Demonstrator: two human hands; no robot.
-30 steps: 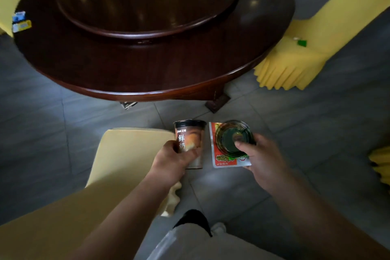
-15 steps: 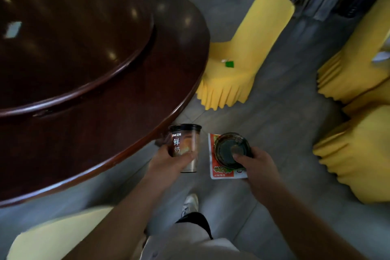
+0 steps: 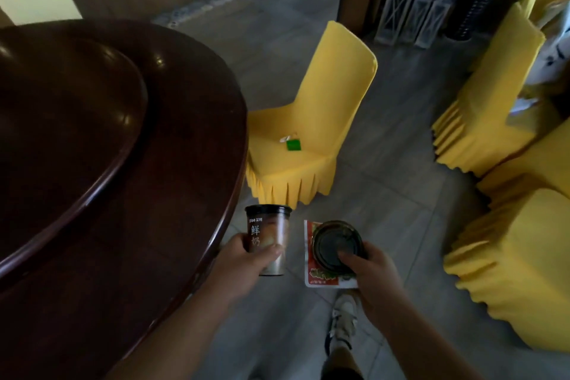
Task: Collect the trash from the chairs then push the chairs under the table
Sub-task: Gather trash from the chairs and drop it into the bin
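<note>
carrying a printed cup (image 3: 269, 237) gripped in the left hand (image 3: 246, 265) and a round lid (image 3: 336, 245) on a snack packet (image 3: 320, 278) pinched in the right hand (image 3: 374, 271), facing green trash (image 3: 293, 144) straight ahead on the yellow chair (image 3: 308, 133) seat, about equally near both full hands.

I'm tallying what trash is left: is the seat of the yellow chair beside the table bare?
No, a small green packet with a whitish scrap lies on the yellow chair seat.
</note>
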